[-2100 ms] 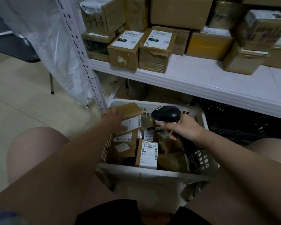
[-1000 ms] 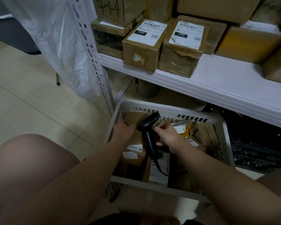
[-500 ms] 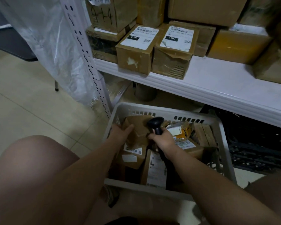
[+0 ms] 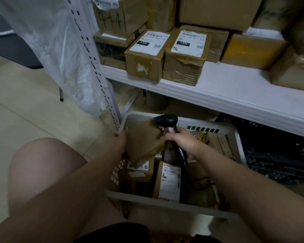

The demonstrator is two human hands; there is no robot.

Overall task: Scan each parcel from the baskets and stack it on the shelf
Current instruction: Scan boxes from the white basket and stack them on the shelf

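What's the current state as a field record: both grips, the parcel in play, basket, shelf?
left grip: holds the brown parcel by its left edge
right grip: grips the black barcode scanner; fingertips touch the parcel's right edge
brown parcel: held above the white basket, tilted, plain face toward the camera
white basket: holds more labelled parcels
white shelf: stacked cardboard boxes, the two front ones label-up
scan: cannot tell, no beam visible
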